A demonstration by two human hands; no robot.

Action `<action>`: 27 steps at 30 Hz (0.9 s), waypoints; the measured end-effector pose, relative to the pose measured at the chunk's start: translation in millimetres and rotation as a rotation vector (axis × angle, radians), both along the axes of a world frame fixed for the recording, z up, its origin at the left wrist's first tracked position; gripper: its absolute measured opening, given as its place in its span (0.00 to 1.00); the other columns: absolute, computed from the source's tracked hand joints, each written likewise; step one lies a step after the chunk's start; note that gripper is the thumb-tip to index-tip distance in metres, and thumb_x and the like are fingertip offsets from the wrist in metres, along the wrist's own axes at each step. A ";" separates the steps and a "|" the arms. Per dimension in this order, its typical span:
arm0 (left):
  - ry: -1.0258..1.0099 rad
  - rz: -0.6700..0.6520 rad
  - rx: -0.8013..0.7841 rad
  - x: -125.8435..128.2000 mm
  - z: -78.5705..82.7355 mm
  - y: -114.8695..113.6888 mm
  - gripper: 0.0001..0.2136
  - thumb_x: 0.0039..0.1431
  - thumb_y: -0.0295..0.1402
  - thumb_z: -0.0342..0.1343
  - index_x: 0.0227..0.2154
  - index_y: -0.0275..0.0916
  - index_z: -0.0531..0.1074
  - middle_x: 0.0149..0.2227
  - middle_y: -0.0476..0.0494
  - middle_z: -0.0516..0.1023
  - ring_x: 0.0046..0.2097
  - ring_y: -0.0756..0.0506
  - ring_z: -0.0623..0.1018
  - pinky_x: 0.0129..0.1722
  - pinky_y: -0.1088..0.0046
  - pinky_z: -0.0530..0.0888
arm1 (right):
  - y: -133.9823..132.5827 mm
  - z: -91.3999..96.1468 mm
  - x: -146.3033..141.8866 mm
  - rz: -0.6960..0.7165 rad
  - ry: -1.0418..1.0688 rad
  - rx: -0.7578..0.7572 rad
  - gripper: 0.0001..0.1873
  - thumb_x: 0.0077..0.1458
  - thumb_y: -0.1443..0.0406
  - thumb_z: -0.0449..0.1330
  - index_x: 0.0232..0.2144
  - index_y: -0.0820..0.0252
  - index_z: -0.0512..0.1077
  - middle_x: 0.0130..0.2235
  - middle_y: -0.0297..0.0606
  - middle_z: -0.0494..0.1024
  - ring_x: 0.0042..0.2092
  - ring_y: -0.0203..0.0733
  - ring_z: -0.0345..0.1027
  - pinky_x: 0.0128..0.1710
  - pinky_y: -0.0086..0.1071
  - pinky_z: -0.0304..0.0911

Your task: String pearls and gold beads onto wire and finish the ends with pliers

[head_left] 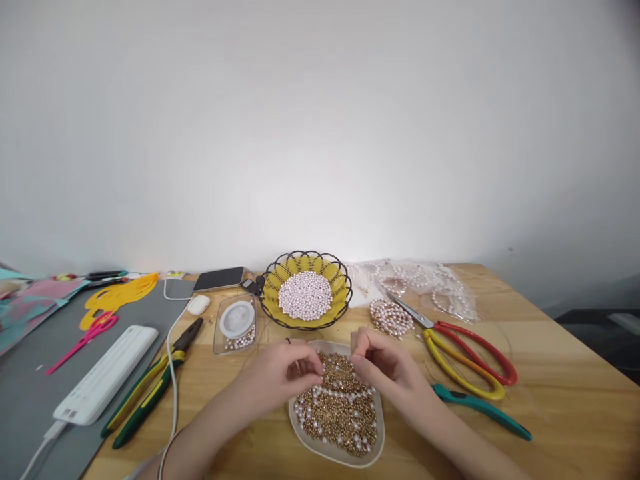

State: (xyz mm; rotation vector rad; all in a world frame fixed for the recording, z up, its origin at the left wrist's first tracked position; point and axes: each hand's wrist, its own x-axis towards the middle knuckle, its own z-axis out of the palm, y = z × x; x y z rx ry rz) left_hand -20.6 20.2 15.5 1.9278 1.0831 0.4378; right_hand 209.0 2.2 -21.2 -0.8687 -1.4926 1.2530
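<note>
Over a pale tray [296, 437] filled with gold beads [336, 420] and pearly ones, both of my hands are raised. My left hand [293, 370] is at the tray's upper left, thumb and fingertips pinched together. Across from it, at the upper right, my right hand [383, 363] is also closed in a pinch. Whatever lies between the fingertips is too small to make out. A row of white pearl beads crosses the gold beads below the hands. Behind the tray stands a yellow basket [267, 288] with a black looped rim, holding pale pink beads [305, 295].
Right: bead strands [391, 318], bagged beads [440, 287], red-and-yellow-handled scissors [470, 357] and a teal-handled tool [483, 408]. Left: a clear box [218, 340] with a spool [237, 320], green-and-yellow pliers [155, 387], a phone [219, 279], a white power strip [106, 375], a cable and pink scissors [83, 341].
</note>
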 end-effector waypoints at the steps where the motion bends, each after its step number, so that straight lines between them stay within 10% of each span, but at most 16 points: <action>1: -0.060 0.009 -0.066 -0.8 -0.2 -0.6 0.05 0.59 0.25 0.61 0.33 0.39 0.80 0.34 0.46 0.83 0.36 0.45 0.79 0.38 0.70 0.73 | -1.3 0.3 -0.7 -0.003 0.003 -0.006 0.21 0.66 0.51 0.61 0.26 0.56 0.65 0.27 0.25 0.64 0.27 0.35 0.60 0.27 0.30 0.57; 14: -0.643 0.206 -0.695 6.2 -25.1 -3.7 0.17 0.53 0.43 0.72 0.38 0.38 0.78 0.34 0.42 0.87 0.32 0.49 0.85 0.31 0.79 0.80 | -0.3 3.2 3.8 -0.043 0.062 -0.030 0.21 0.65 0.49 0.61 0.26 0.53 0.66 0.25 0.27 0.65 0.27 0.38 0.58 0.27 0.32 0.56; 27: -0.652 0.244 -0.398 11.4 -30.2 -14.5 0.09 0.55 0.39 0.71 0.32 0.38 0.84 0.29 0.39 0.87 0.29 0.44 0.85 0.28 0.71 0.81 | -10.4 15.9 0.0 0.052 0.080 -0.037 0.15 0.67 0.54 0.61 0.29 0.52 0.71 0.33 0.34 0.73 0.33 0.41 0.68 0.33 0.34 0.65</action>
